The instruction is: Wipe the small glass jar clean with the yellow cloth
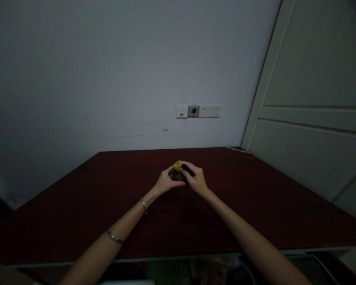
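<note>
Over the middle of the dark red table, my left hand (166, 181) is curled round the side of a small dark, partly shiny object (178, 176), thumb at the near side. It looks like a little round container, but its kind is not clear in the dim light. My right hand (195, 178) grips a small item with a yellow end (177, 166) and a black end (188, 170). The yellow end lies at the top of the dark object, between my two hands. Fingers hide much of both things.
The dark red tabletop (86, 213) reaches back to a pale wall (121, 71) with a row of sockets (198, 111). A white panelled door (314, 99) stands at the right. Below the near edge is an open space with mixed items (172, 273), including something green.
</note>
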`<move>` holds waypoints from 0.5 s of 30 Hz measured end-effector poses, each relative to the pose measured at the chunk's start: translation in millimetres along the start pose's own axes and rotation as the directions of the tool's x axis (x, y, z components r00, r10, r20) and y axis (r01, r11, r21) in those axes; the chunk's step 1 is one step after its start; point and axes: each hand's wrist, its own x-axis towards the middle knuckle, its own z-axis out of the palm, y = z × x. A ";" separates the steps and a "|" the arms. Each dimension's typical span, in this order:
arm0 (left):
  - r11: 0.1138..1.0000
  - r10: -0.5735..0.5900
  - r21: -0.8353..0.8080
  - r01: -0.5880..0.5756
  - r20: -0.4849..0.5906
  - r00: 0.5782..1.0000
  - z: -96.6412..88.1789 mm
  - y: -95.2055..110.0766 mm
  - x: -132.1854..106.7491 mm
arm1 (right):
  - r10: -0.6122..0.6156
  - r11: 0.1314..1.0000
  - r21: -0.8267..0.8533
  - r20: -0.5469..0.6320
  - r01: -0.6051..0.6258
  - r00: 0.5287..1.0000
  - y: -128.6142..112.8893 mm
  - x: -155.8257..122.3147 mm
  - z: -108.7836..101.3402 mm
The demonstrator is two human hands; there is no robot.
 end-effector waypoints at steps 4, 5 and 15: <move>0.998 -0.027 -0.062 0.032 0.073 0.997 1.9 2.6 -1.4 | 0.260 0.953 0.195 -0.130 -0.233 0.957 7.2 6.4 -2.2; 0.996 -0.032 -0.081 0.039 0.079 0.996 2.3 3.2 -1.3 | 0.297 0.939 0.225 -0.148 -0.260 0.943 7.9 7.5 -3.0; 0.961 -0.102 -0.268 0.073 -0.092 0.991 2.3 16.7 -1.2 | 0.234 0.935 0.288 -0.058 -0.208 0.970 -1.5 8.4 -4.1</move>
